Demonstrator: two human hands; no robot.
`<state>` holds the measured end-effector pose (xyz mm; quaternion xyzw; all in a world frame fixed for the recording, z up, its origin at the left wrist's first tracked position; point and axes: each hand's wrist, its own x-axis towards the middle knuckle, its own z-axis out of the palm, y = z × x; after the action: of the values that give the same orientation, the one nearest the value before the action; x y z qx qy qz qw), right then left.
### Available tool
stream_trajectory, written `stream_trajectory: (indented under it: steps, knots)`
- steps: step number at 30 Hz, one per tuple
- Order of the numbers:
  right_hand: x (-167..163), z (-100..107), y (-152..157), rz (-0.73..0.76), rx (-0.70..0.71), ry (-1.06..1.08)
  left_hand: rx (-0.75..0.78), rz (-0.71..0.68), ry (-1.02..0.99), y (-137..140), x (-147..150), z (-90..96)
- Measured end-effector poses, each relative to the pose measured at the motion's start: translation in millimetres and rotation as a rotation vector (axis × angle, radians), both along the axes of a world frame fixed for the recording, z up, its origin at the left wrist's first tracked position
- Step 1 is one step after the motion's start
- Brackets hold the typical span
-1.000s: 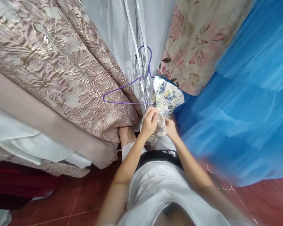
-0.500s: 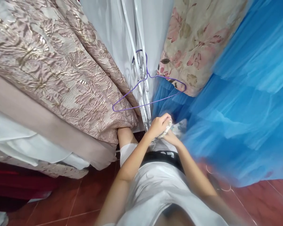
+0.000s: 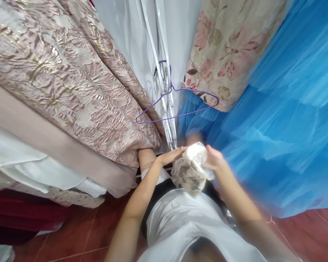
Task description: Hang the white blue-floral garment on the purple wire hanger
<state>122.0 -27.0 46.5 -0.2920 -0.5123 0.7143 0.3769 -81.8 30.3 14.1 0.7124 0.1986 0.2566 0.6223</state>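
Note:
A bunched piece of white cloth (image 3: 192, 169) with a dark pattern is over my lap, between my two hands. My left hand (image 3: 172, 156) lies along its left side, fingers fairly straight and their tips against the fabric. Against the right side is my right hand (image 3: 214, 157), blurred by motion, with its fingers partly hidden. The bundle seems held between the two. Beyond my hands hangs a bare purple hanger (image 3: 177, 117), hooked at a white metal rack (image 3: 159, 51).
Gold-pink brocade fabric (image 3: 71, 87) hangs at left, with pale garments (image 3: 19, 156) below. On the right are a floral cloth (image 3: 226, 51) and blue tulle (image 3: 284, 138). Red floor tiles (image 3: 76, 236) show near my body.
My hands were close together on the cloth; now they are apart, on either side of it, and more of the bundle shows. The purple hanger sits slightly further right in view.

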Motion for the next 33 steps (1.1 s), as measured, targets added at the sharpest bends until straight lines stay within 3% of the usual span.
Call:
stream_trajectory:
  steps: [3,5,7,11,13,15,18,21,24,27,30,33]
  knots:
    - [11,31,-1,0.274,0.177,-0.034,-0.02,-0.093,0.127,-10,-6,-22.7]
    - [16,54,-4,0.447,0.301,-0.136,0.089,-0.097,0.198,-14,-12,-22.1]
    - [20,75,-9,0.494,0.385,-0.236,0.288,-0.045,0.215,-13,-23,-11.3]
    - [36,105,-28,0.377,0.426,-0.345,0.747,0.168,0.412,6,-58,17.9]
    - [50,114,-34,0.253,0.464,-0.363,0.851,0.279,0.554,16,-84,28.1]
    - [64,118,-33,0.069,0.514,-0.42,0.853,0.377,0.618,22,-112,34.9]
    - [73,116,-12,-0.233,0.573,-0.523,0.834,0.522,0.613,23,-152,43.4]
    - [64,102,29,-0.4,0.676,-0.527,0.938,0.654,0.687,26,-179,54.0]
    - [46,84,73,-0.417,0.822,-0.573,0.976,0.707,0.826,41,-192,64.8]
    - [31,66,106,-0.415,0.879,-0.652,0.956,0.717,0.75,62,-196,74.5]
    - [25,50,122,-0.439,0.841,-0.738,0.973,0.742,0.621,78,-194,84.9]
    - [24,40,121,-0.462,0.849,-0.761,1.005,0.768,0.643,86,-183,99.7]
